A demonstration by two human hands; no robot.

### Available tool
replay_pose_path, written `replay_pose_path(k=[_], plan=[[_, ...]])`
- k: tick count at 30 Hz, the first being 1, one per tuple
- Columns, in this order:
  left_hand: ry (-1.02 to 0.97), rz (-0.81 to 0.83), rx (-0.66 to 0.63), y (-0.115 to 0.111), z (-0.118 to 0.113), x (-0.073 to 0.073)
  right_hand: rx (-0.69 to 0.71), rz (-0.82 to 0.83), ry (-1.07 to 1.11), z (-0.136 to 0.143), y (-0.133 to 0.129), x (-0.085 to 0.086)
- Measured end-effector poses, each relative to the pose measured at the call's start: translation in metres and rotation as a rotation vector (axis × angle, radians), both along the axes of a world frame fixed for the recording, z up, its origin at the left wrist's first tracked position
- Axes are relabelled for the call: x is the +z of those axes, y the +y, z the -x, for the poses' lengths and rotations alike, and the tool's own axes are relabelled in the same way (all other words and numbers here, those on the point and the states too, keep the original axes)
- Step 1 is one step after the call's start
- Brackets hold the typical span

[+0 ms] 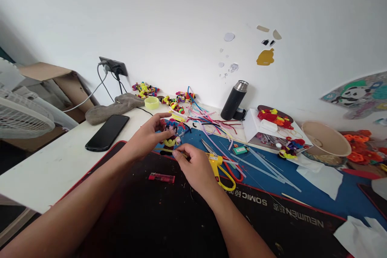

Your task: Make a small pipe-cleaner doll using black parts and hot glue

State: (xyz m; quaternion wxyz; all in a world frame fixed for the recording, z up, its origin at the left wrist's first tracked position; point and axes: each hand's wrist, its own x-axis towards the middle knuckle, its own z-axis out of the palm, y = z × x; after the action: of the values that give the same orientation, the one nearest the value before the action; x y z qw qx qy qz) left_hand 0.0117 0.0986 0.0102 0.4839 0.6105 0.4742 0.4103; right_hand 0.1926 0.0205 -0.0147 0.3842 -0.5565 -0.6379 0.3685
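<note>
A small pipe-cleaner doll [171, 142] with a blue and red headpiece, dark hair and a yellow-green body stands upright at the mat's far side. My left hand [148, 135] grips its head from the left, thumb across the front and fingers behind. Low on the doll's right side, my right hand [195, 165] has thumb and fingers closed together. A thin tan strip shows by those fingertips; whether they hold it or the doll's edge is unclear. Beside my right hand lie a yellow glue gun [215, 163] and scissors [227, 179]. A red lighter [161, 177] rests nearer me.
Loose pipe cleaners [208, 121] spread behind the doll, with several finished figures [145, 89] near the wall. A black thermos [234, 100] stands by a white box [256, 129]. Glue sticks [272, 171] lie right, a phone [107, 132] left. A fan [24, 109] stands far left.
</note>
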Motion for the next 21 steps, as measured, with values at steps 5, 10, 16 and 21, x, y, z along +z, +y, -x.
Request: replay_pose_path(k=[5, 10, 16, 21], plan=[[0.012, -0.03, 0.012, 0.0, 0.002, -0.003, 0.0, 0.001, -0.043, 0.001, -0.001, 0.004], [0.016, -0.037, 0.017, -0.001, 0.001, -0.001, 0.005, 0.028, -0.06, 0.0, -0.001, 0.005], [0.004, -0.003, 0.006, -0.004, -0.003, 0.006, 0.001, 0.041, -0.053, 0.0, -0.001, 0.003], [-0.009, 0.017, -0.007, -0.007, -0.004, 0.01, 0.005, 0.068, -0.025, 0.0, 0.0, 0.003]])
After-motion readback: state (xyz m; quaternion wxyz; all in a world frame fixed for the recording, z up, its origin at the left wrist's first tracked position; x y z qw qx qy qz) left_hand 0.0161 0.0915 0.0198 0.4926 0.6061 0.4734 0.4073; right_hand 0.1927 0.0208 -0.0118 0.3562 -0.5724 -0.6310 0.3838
